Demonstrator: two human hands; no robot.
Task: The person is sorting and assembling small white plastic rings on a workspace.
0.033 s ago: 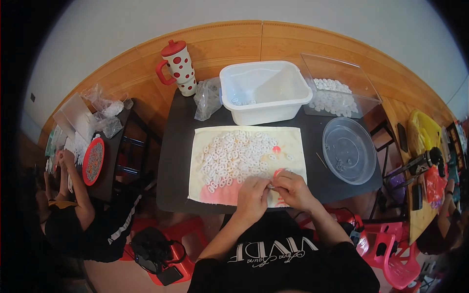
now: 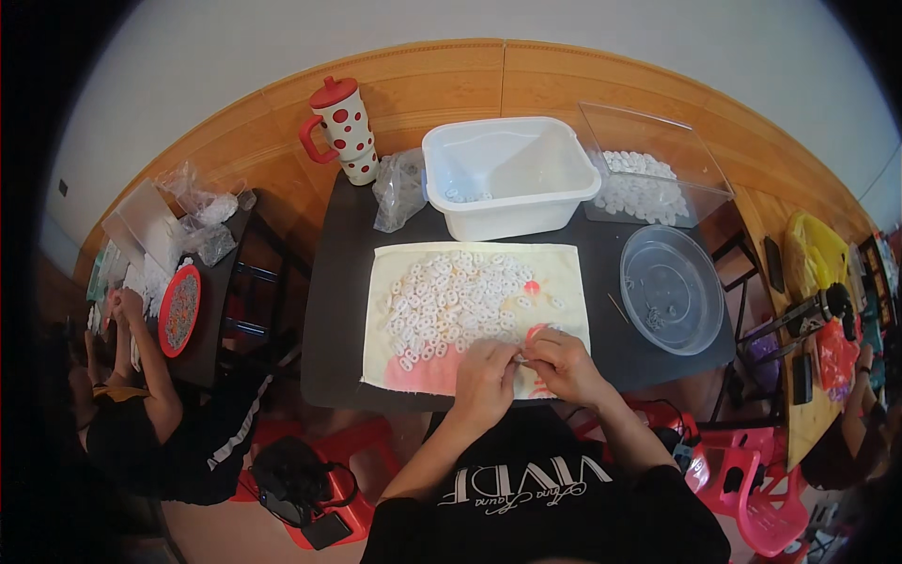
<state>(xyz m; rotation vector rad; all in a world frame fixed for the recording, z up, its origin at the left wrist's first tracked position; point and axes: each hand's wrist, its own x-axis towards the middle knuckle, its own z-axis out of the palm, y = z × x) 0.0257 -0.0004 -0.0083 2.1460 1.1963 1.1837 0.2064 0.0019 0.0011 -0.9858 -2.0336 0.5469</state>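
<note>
My left hand (image 2: 486,381) and my right hand (image 2: 561,365) meet over the near edge of a pale yellow towel (image 2: 381,310), fingertips pinched together. Between them shows a bit of a small whitish piece (image 2: 520,358); the fingers hide most of it, and its kind is unclear. Just beyond the hands, a heap of small white plastic pieces with holes (image 2: 451,296) spreads over the towel. A round pink-red spot (image 2: 532,288) and a pink patch (image 2: 423,372) mark the cloth.
Behind the towel stands a white tub (image 2: 512,221) with a few pieces inside. Right of it are a clear box (image 2: 658,122) of white discs and a round clear lid or tray (image 2: 700,324) holding small metal bits. A spotted tumbler (image 2: 346,132) stands back left. Other people work at both sides.
</note>
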